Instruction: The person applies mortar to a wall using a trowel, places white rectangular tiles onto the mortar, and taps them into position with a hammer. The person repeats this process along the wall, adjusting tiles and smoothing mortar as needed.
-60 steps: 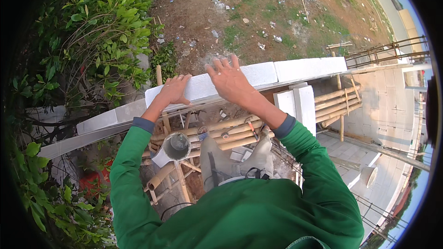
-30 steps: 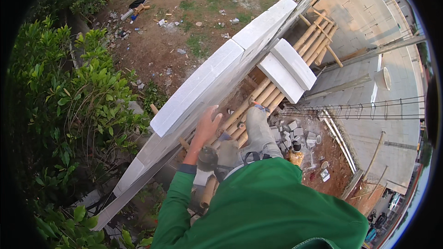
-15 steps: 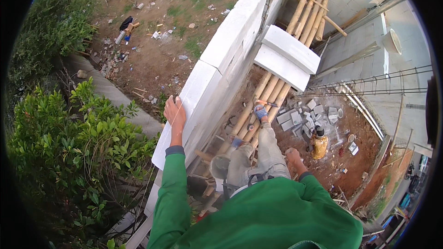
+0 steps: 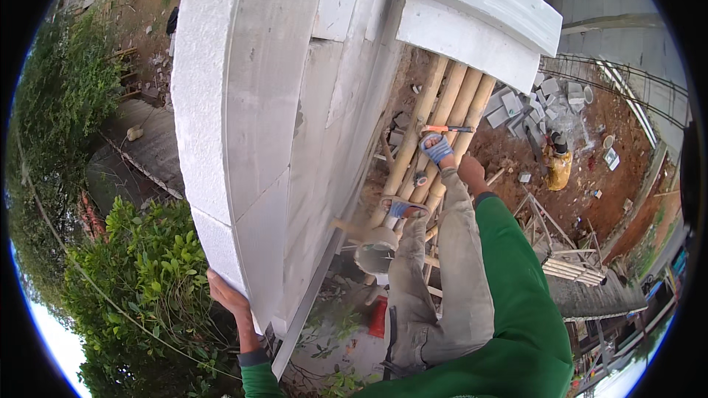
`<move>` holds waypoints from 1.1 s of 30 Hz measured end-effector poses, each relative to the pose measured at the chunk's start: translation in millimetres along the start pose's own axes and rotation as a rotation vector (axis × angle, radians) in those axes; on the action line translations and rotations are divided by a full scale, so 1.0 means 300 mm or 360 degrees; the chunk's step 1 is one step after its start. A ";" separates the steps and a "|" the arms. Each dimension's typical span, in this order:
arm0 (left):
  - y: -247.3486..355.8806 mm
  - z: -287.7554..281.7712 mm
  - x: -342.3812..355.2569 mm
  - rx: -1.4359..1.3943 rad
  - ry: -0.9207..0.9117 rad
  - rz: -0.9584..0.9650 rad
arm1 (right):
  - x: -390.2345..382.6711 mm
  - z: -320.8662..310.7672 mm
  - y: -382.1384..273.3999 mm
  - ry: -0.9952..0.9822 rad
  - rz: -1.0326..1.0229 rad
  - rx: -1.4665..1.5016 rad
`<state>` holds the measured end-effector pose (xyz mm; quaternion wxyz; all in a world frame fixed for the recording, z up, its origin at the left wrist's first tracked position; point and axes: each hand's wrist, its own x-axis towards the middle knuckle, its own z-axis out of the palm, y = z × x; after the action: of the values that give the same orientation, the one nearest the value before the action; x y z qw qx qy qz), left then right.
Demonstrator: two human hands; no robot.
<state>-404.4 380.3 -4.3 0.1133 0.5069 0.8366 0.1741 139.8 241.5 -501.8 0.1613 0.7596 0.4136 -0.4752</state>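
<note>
White lightweight blocks form a wall (image 4: 269, 66) along my left side. My left hand (image 4: 228, 298) rests on the outer edge of the near top block (image 4: 215, 243), fingers along its side, not wrapped round it. Over the bamboo platform (image 4: 442, 114), my right hand (image 4: 472, 172) hangs with fingers curled and nothing visible in them. A hammer (image 4: 448, 129) with an orange handle lies across the poles, beyond my right hand and apart from it. Two loose white blocks (image 4: 479, 11) lie on the poles farther ahead.
My sandalled feet (image 4: 436, 149) stand on the poles, high above the ground. A grey bucket (image 4: 375, 252) is beside the wall. Below right, a person in yellow (image 4: 558, 166) is near a pile of blocks (image 4: 516, 107). Leafy bushes (image 4: 140, 273) grow outside the wall.
My view has swung closer to the wall, which now looms larger. My left hand has slid back from the block's top to its outer edge. My right hand has moved forward.
</note>
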 end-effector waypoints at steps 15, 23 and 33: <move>-0.433 -0.378 0.011 0.1245 -0.0252 0.0964 | 0.749 0.322 0.031 0.0668 -0.0506 -0.0544; -0.280 -0.174 0.019 0.1353 -0.0026 0.1157 | 0.574 0.213 -0.006 0.0836 -0.0696 -0.0294; 0.037 0.010 0.016 0.0120 0.0030 0.0108 | -0.022 0.140 -0.310 0.0841 -0.0383 -0.0405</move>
<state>-396.6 390.0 -2.6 0.0802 0.5372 0.8259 0.1512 41.0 267.9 -503.3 0.0847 0.7762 0.5842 -0.2215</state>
